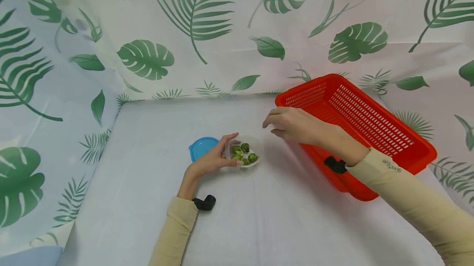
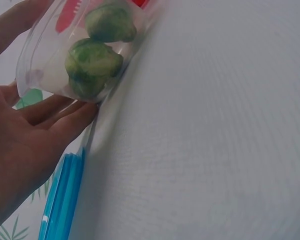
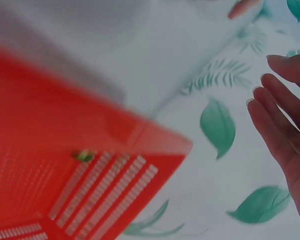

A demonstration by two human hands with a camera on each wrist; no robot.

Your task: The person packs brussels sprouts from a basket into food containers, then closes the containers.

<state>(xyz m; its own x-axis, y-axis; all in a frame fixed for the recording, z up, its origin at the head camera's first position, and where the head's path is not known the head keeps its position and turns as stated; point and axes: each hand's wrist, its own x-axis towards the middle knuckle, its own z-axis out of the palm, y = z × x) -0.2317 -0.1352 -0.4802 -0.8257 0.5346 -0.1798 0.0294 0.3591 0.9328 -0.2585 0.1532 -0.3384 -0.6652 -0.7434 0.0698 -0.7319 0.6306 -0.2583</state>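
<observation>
Sprouts [image 1: 253, 157]: several, roundish, no clear long axis that we can see, inside the tub.
Tub [image 2: 47, 70]: at the tabletop [image 1: 229, 225], left of the right hand; the left is nearer, touching it.
Left hand [image 1: 210, 161]: thumb and fingers curved round the tub.
Right hand [image 1: 289, 124]: raised between tub and basket, fingers loosely bent; we see nothing held.
Lid [image 1: 201, 148]: blue, partly behind the left hand.
Basket [image 1: 422, 157]: partly hidden by the right forearm.
Green patch [image 3: 83, 155]: inside the basket, too blurred for us to name.

The left hand [image 1: 211, 157] curves, thumb [image 1: 230, 162] and fingers [image 1: 228, 137] parted; the right hand [image 1: 290, 121] hovers, fingers loosely bent.
</observation>
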